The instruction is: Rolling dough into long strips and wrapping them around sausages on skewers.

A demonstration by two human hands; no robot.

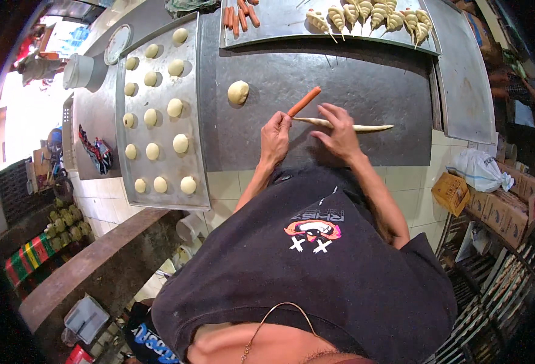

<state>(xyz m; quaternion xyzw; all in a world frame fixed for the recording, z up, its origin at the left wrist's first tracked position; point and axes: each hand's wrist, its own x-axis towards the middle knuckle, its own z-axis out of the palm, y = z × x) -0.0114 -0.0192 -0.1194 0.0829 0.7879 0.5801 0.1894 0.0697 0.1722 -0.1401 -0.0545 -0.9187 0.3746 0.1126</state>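
Observation:
My left hand (274, 138) is closed around the lower end of an orange-red sausage (305, 102), which points up and to the right. One end of a long, thin dough rope (373, 128) meets the sausage at my left fingertips. The rope stretches rightward across the dark worktop (352, 79) and tapers to a point. Over its middle is my right hand (342, 134), fingers apart; whether it touches the dough I cannot tell. A round dough ball (238, 92) rests on the worktop to the left, beyond my left hand.
Left of the worktop, a long metal tray (170, 164) carries rows of dough balls. Across the far side, another metal tray (279, 18) holds loose sausages (236, 24) and several dough-wrapped skewers (378, 15). A white bucket (78, 71) stands far left; cardboard boxes (498, 212) are stacked at right.

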